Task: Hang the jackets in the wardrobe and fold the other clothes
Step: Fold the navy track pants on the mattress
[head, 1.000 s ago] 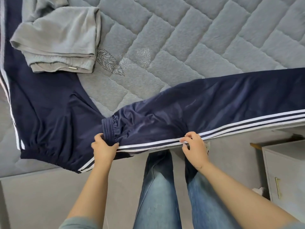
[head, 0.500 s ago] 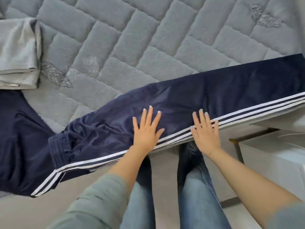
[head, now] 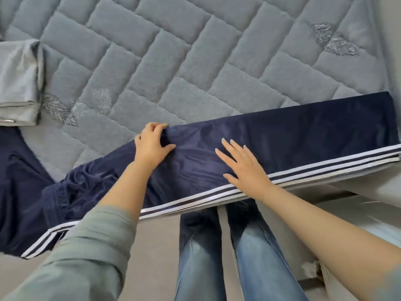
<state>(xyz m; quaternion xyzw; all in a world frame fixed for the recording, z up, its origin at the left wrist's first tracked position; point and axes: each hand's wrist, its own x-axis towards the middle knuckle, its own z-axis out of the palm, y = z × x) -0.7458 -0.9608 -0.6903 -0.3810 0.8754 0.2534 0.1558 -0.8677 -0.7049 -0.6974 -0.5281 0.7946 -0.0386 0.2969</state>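
Navy track pants (head: pixel 303 140) with white side stripes lie along the near edge of a grey quilted mattress (head: pixel 173 61). One leg stretches to the right, and the other leg runs off to the left. My left hand (head: pixel 152 144) grips the far edge of the right leg, fingers curled into the fabric. My right hand (head: pixel 243 166) lies flat on the same leg, fingers straight and spread, just above the stripes. A folded grey garment (head: pixel 19 83) rests at the left edge of the mattress.
My legs in blue jeans (head: pixel 227 253) stand against the bed on a grey floor. A white cabinet (head: pixel 358 224) stands at the lower right, close beside my right leg.
Both hands moved from the stripe edge up onto the leg. They lay flat half a second ago. Now the left hand has reached the far edge and curled into the fabric.
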